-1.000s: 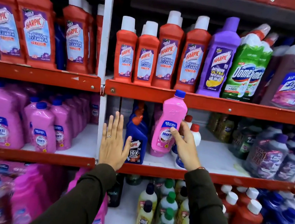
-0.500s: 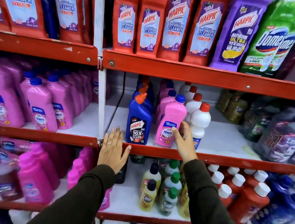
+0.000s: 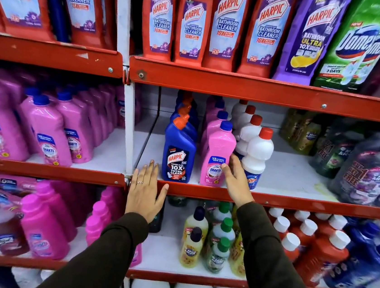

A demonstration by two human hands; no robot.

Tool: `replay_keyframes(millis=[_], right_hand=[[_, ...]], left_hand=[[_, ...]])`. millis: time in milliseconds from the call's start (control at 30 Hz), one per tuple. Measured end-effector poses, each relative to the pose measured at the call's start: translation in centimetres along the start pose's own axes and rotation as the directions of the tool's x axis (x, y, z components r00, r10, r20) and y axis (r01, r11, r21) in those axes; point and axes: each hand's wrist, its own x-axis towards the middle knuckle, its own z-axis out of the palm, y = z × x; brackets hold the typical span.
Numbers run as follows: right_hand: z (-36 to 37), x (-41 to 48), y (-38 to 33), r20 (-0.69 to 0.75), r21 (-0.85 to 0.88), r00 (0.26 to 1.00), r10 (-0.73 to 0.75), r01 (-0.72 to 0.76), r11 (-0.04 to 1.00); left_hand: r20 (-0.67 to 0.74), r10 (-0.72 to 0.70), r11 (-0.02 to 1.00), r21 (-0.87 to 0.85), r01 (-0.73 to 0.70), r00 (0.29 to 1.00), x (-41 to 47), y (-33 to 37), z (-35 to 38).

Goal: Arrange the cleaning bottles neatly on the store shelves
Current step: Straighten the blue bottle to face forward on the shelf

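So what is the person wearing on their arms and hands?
Both arms have long dark brown sleeves that reach the wrists. The left hand wears a thin ring on one finger. The right hand is bare, with no ring or glove showing.

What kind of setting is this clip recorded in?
Most likely a shop's cleaning-products aisle. Red metal shelves carry several tiers of the same goods in rows: red Harpic bathroom cleaner bottles above, pink Shakti bottles in files front to back, and shrink-wrapped packs printed "Buy 1 Get 1 Free".
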Motion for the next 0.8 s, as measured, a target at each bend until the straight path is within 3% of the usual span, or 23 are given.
replay_keyframes(millis=[133,233,400,467,567,800], right_hand=[[0.2,-0.5,0.0,-0.045,-0.024,0.999,-0.013,0.012,1.000],[0.5,-1.5,-0.6,-0.114,-0.051,0.992,-0.057,0.052,0.997],[1.9,-4.0,-2.6,-0.406,-0.134,0.867,-0.290,0.257,0.957],[3.4,-4.6,-3.2,-0.368,-0.100,0.881,-0.299,0.282,0.954],[6.4,-5.4,-3.8,-0.204,0.049,0.972,-0.118,0.131,0.990],[10.3,-4.1,-2.0,-0.026,0.192,0.988,0.151,-0.143,0.971]], left_hand=[[-0.014,-0.019,0.995,-0.097,0.018,1.000,0.3,0.7,-1.0],[-0.033,-0.033,0.962,-0.273,0.023,0.999,1.0,1.5,-1.9],[0.019,-0.109,0.738,-0.669,0.094,0.994,2.4,3.2,-2.6],[0.070,-0.195,0.580,-0.796,0.173,0.978,3.1,4.1,-2.8],[0.170,-0.253,0.370,-0.893,0.257,0.953,3.8,5.2,-3.3],[0.258,-0.238,0.268,-0.909,0.319,0.936,4.6,5.1,-2.8]])
